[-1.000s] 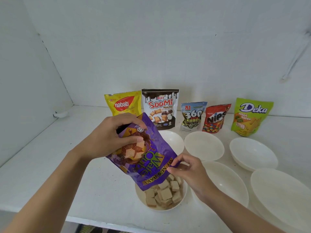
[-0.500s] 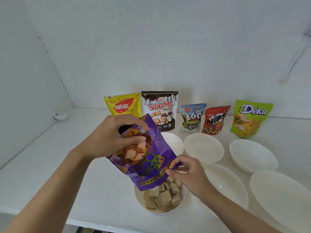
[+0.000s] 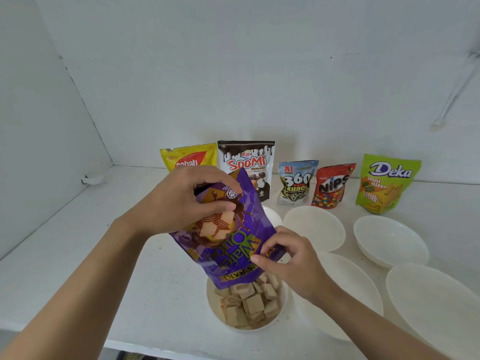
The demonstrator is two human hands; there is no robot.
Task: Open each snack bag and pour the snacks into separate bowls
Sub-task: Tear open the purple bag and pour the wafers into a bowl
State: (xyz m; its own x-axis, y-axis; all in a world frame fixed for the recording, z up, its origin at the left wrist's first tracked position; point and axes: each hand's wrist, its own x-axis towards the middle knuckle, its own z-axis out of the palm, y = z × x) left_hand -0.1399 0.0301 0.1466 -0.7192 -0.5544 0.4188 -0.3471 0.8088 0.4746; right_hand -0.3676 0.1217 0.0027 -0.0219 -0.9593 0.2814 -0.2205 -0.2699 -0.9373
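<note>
While the left hand (image 3: 176, 201) grips the upturned purple wafer bag (image 3: 233, 245) by its raised end with curled fingers and the right hand (image 3: 293, 258) pinches its lower right edge, its mouth hangs over the near bowl (image 3: 214, 305) of wafer cubes (image 3: 255, 304).

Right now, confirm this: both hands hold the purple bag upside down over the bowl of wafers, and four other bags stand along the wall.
Not four: the head view shows five other bags along the wall, Nabati, Soomi, 360 Kuaci, Nips and Deka. The rest stands.
</note>
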